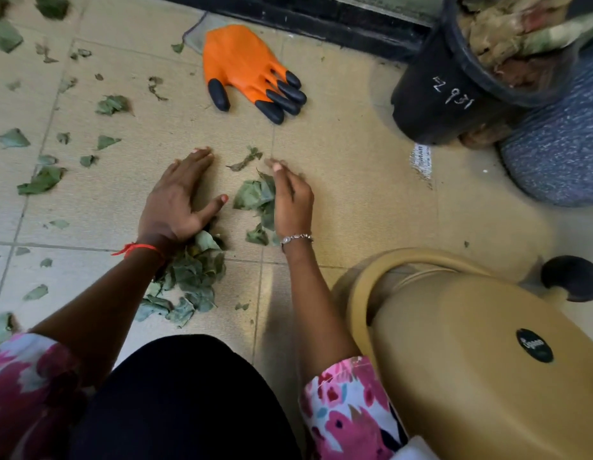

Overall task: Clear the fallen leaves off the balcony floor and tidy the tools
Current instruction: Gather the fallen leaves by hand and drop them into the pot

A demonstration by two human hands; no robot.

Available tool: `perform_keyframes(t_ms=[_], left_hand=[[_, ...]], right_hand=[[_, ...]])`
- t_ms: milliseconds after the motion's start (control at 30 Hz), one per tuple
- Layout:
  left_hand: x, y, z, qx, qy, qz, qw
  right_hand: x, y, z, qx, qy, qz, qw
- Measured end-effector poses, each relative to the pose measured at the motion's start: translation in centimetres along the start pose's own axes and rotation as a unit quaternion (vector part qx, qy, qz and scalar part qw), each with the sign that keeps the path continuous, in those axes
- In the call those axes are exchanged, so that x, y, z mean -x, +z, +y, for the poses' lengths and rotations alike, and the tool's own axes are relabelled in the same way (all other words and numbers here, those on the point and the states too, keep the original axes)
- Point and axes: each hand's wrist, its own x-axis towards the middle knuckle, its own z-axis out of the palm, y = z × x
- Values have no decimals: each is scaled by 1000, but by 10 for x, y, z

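Leaf pile [192, 273] on floor [338, 161] under L wrist; L grip [177, 200] flat, fingers spread. R grip [293, 202] cupped vs more leaves [253, 195], tips blurred, pinch or not can't tell. Orange glove [242, 64] beyond; loose leaves [42, 180] scattered L.

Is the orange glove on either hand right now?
No, the orange glove lies on the floor, apart from the bare left hand and right hand.
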Motion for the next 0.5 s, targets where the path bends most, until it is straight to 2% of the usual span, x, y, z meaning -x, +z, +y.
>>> perform_keyframes(t_ms=[67, 167, 300, 500], left_hand=[[0, -1, -1, -8, 0, -5, 1000], [0, -2, -2, -20, -1, -17, 1000], [-1, -2, 2, -35, -3, -28, 999], [-3, -6, 14, -59, -26, -63, 996]], right_hand=[[-2, -6, -16, -62, 37, 79, 994], [-16, -23, -33, 27, 75, 137, 987], [-35, -57, -46, 118, 171, 163, 964], [-37, -122, -78, 221, 199, 107, 949]])
